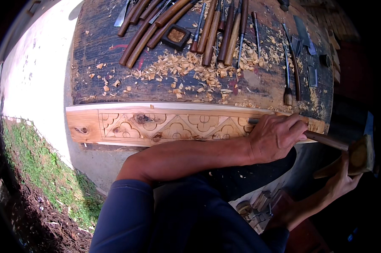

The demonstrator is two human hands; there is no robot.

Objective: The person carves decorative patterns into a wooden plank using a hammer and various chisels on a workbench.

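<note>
A long wooden board (177,126) lies along the near edge of the bench, carved with a row of zigzag lines and petal-like curves. My left hand (277,137) rests on its right part, closed around a chisel (325,139). The metal end of this chisel pokes out to the left of my fist, over the carved pattern, and its dark wooden handle points right. At the far right, my right hand (344,181) grips a wooden mallet (361,156) beside the handle's end. Whether mallet and handle touch, I cannot tell.
Several wood-handled chisels (137,44) lie across the back of the dark workbench (91,80), around a small square block (176,37). Wood shavings (203,71) are scattered in front of them. More thin tools (287,76) lie at the right. Offcuts (258,208) sit below on the floor.
</note>
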